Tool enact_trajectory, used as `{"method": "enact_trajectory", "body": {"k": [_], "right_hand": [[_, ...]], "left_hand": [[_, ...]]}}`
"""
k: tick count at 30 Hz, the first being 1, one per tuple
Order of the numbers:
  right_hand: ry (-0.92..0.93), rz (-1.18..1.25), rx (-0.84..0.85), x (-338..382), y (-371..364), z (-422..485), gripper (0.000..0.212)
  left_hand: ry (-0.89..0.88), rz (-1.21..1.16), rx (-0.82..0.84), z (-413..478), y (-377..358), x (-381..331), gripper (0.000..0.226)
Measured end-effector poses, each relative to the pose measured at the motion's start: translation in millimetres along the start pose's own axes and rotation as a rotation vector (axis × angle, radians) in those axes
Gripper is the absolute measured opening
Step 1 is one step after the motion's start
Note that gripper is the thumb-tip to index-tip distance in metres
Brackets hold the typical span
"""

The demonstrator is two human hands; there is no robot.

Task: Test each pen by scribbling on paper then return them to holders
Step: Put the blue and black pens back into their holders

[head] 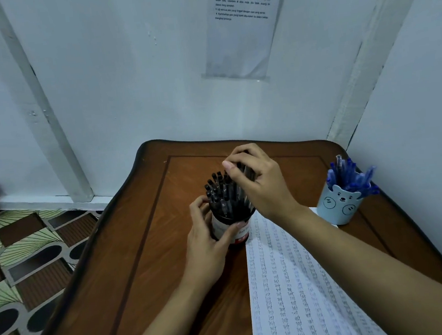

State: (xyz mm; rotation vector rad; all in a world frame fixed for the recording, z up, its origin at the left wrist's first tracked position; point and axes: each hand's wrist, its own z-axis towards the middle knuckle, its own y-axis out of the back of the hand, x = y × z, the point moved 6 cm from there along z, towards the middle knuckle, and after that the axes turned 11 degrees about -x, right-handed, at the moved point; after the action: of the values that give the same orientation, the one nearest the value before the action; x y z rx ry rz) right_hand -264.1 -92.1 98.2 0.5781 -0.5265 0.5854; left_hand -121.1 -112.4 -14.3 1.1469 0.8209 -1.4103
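Left grip (pixel 210 238) curled, right grip (pixel 256 180) pinched

Wall notice (pixel 242 6) text unreadable; paper (pixel 294 295) cut off by bottom edge.

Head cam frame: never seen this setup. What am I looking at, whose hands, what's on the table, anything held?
There is no machine here. A person wears one wide-angle camera on the head, looking forward and down, so both forearms come in from the bottom edge.

The surface is a small brown wooden table set in a white corner. On it stand a dark round holder packed with black pens, a pale blue bear-faced cup full of blue pens, and a long white paper covered in rows of marks.

The left hand wraps the dark holder, steadying it. The right hand is over the holder with its grip closed on black pens at the top. A printed sheet hangs on the wall.
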Motion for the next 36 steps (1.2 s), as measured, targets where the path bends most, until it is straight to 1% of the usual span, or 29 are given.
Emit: {"method": "enact_trajectory", "body": {"k": [2,6,8,12,14,16,18,20,22,24,26,27,28,29,31,32,34,35,36], "right_hand": [[-0.045,0.089,0.001,-4.1,4.7,-4.4,0.024],[-0.317,0.43,-0.02,-9.5,11.9,-14.8,0.028],[-0.364,0.522,-0.003,-8.9,12.3,-16.7,0.029],[-0.322,0.441,0.054,-2.8,5.4,-17.5,0.025],[-0.299,0.359,0.128,-0.4,-1.9,-19.2,0.02],[-0.23,0.199,0.166,-1.6,-5.2,-18.1,0.033],[-0.226,0.105,0.081,-7.9,-1.8,-12.9,0.035],[-0.291,0.124,-0.01,-15.0,2.0,-7.8,0.029],[-0.331,0.118,-0.051,-19.2,1.6,-7.8,0.027],[-0.304,0.03,-0.057,-15.6,0.5,-11.0,0.035],[-0.255,-0.076,0.016,-10.2,-4.8,-15.0,0.051],[-0.23,-0.128,0.065,-7.0,-8.2,-16.7,0.054],[-0.198,-0.179,0.101,-3.4,-10.6,-16.7,0.052],[-0.157,-0.226,0.127,0.5,-11.5,-14.6,0.046],[-0.053,-0.268,0.181,7.8,-8.9,-4.6,0.038],[-0.018,-0.247,0.231,7.7,-7.4,2.2,0.035],[-0.014,-0.186,0.37,2.0,-6.8,16.7,0.027],[-0.016,-0.191,0.413,-1.7,-8.0,21.8,0.023],[-0.006,-0.219,0.418,-5.0,-9.8,23.4,0.023]], "left_hand": [[-0.001,0.011,0.006,1.3,0.1,0.5,0.078],[-0.001,0.015,0.023,2.7,-0.6,1.2,0.081],[-0.003,0.011,0.022,3.2,-0.9,3.2,0.079],[-0.007,0.007,0.019,1.3,-0.5,1.4,0.079],[-0.005,0.005,0.013,-0.5,0.2,-2.1,0.077],[-0.01,0.002,0.001,-2.7,0.2,-4.8,0.067],[-0.047,0.022,-0.013,-5.0,0.1,-6.6,0.053],[-0.083,0.039,-0.033,-6.7,0.5,-7.0,0.041],[-0.108,0.045,-0.045,-7.8,0.7,-6.1,0.038],[-0.11,0.034,-0.024,-10.4,-1.3,-5.4,0.045],[-0.074,0.011,0.003,-10.7,-3.9,-4.4,0.068],[-0.055,0.009,0.019,-8.9,-5.4,-3.9,0.081],[-0.039,0.012,0.033,-6.1,-6.6,-3.8,0.09],[-0.028,0.006,0.044,-2.5,-8.1,-3.8,0.094],[-0.015,-0.001,0.045,4.4,-10.1,-3.7,0.087],[-0.019,0.003,0.043,6.9,-11.1,-4.6,0.083],[-0.035,0.02,0.039,9.0,-11.9,-4.0,0.076],[-0.042,0.026,0.04,10.0,-11.6,-2.8,0.072],[-0.043,0.028,0.043,10.6,-11.0,-1.3,0.069]]}}
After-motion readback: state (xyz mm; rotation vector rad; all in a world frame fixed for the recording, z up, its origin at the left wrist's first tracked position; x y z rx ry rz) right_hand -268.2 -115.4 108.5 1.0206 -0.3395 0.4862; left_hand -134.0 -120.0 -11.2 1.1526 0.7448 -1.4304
